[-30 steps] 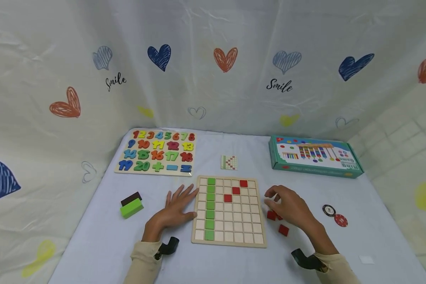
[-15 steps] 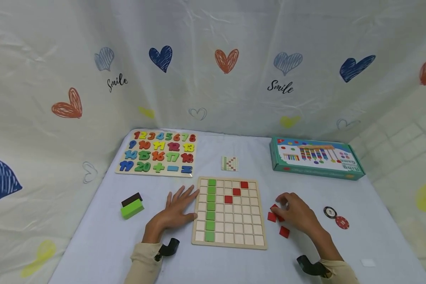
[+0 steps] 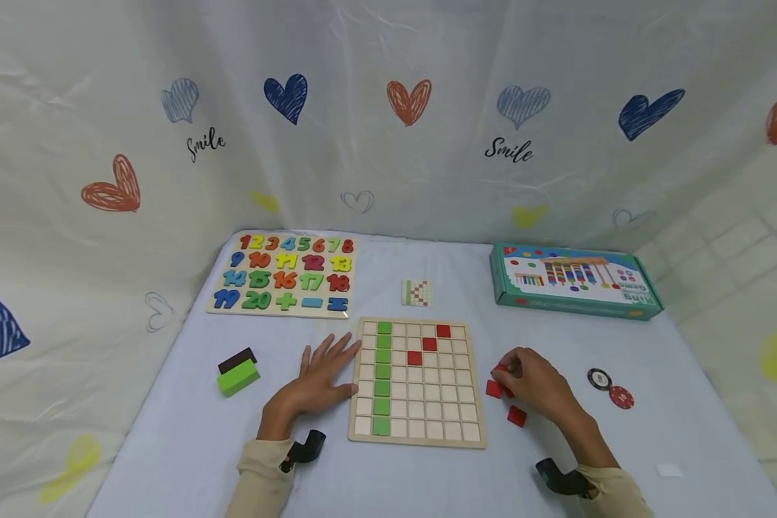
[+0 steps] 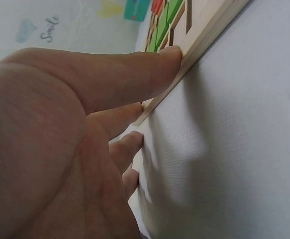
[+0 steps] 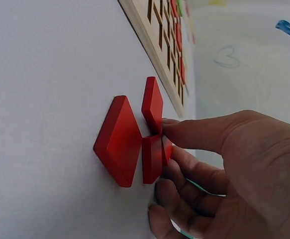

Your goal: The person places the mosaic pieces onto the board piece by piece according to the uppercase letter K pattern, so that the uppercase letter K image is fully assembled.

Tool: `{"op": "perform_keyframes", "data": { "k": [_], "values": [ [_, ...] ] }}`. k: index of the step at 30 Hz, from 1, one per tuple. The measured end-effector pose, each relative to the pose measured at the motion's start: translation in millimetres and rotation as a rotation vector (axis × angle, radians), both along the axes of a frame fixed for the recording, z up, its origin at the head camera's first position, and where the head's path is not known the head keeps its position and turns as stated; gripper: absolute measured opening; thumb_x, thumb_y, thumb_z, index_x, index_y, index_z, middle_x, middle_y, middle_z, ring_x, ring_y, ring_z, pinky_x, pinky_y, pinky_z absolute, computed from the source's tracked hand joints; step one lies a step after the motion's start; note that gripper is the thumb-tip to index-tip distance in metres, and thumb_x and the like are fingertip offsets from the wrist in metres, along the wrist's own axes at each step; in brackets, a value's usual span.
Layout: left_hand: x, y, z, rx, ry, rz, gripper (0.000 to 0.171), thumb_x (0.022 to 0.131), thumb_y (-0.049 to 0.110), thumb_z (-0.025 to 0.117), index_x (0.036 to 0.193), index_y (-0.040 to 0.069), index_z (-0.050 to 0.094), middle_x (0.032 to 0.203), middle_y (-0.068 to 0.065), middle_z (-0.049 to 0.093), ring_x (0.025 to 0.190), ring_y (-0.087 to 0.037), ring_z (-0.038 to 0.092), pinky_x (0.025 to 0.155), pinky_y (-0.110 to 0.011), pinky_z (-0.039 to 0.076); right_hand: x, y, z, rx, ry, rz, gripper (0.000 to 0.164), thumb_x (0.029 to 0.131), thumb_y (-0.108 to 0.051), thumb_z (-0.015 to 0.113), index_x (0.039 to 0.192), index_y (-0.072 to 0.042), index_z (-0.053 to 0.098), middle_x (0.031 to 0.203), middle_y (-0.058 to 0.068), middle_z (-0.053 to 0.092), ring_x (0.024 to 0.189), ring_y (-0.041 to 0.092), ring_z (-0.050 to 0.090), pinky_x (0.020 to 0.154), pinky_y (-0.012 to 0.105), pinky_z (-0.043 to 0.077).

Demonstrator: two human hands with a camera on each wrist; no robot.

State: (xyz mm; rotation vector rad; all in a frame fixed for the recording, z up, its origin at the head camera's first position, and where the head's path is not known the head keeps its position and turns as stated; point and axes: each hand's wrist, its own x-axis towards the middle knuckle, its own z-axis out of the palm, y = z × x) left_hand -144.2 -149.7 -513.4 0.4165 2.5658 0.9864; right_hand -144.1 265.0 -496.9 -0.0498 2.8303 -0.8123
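Note:
A wooden grid board (image 3: 417,443) lies mid-table, with a column of green tiles (image 3: 382,388) and a diagonal of red tiles (image 3: 430,344) in its cells. My left hand (image 3: 317,381) rests at its left edge, fingers spread; in the left wrist view the thumb (image 4: 135,74) touches the wooden rim (image 4: 194,52). Right of the board, my right hand (image 3: 536,385) pinches a red square tile (image 3: 499,368) between thumb and forefinger. Other loose red tiles lie close by, one nearest the wrist camera (image 5: 119,142). The fingers partly hide the pinched tile.
A small pattern card (image 3: 417,293) lies behind the board. A number puzzle (image 3: 285,277) sits back left, a green game box (image 3: 576,283) back right. Green and dark blocks (image 3: 238,378) lie left; two poker chips (image 3: 611,388) lie right.
My right hand has drawn back from the board's right edge to the loose red tiles, and its thumb and forefinger have closed on one. The left hand stays at the board's edge.

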Motion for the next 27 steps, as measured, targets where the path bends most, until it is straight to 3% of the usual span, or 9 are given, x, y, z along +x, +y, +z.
{"op": "perform_keyframes", "data": {
  "k": [13, 20, 27],
  "values": [
    [-2.2, -3, -2.7, 0.007, -0.01, -0.001, 0.081, 0.101, 0.021, 0.072, 0.169, 0.02, 0.03, 0.179, -0.005, 0.016, 0.166, -0.035, -0.005, 0.126, -0.066, -0.014, -0.8, -5, 5.5, -0.068, 0.017, 0.025, 0.027, 0.095, -0.016, 0.08, 0.109, -0.003, 0.062, 0.091, 0.006, 0.064, 0.079, 0.019, 0.059, 0.06, 0.029, 0.051],
    [-3.5, -4, -1.6, 0.001, -0.003, -0.004, 0.081, 0.101, 0.023, 0.072, 0.17, 0.021, 0.029, 0.179, -0.004, 0.015, 0.166, -0.035, -0.005, 0.126, -0.067, -0.013, -5.7, -8, 11.6, -0.083, -0.029, 0.065, 0.022, 0.096, -0.016, 0.079, 0.105, -0.006, 0.062, 0.085, 0.004, 0.064, 0.07, 0.017, 0.06, 0.056, 0.029, 0.051],
    [-4.1, -3, -0.9, 0.009, -0.011, -0.004, 0.082, 0.1, 0.022, 0.073, 0.169, 0.02, 0.03, 0.179, -0.005, 0.016, 0.166, -0.035, -0.005, 0.126, -0.066, -0.013, -9.4, -30, 17.3, -0.161, 0.066, 0.081, 0.018, 0.098, -0.013, 0.077, 0.109, -0.007, 0.064, 0.094, 0.005, 0.067, 0.08, 0.02, 0.061, 0.057, 0.027, 0.053]
  ]
}}
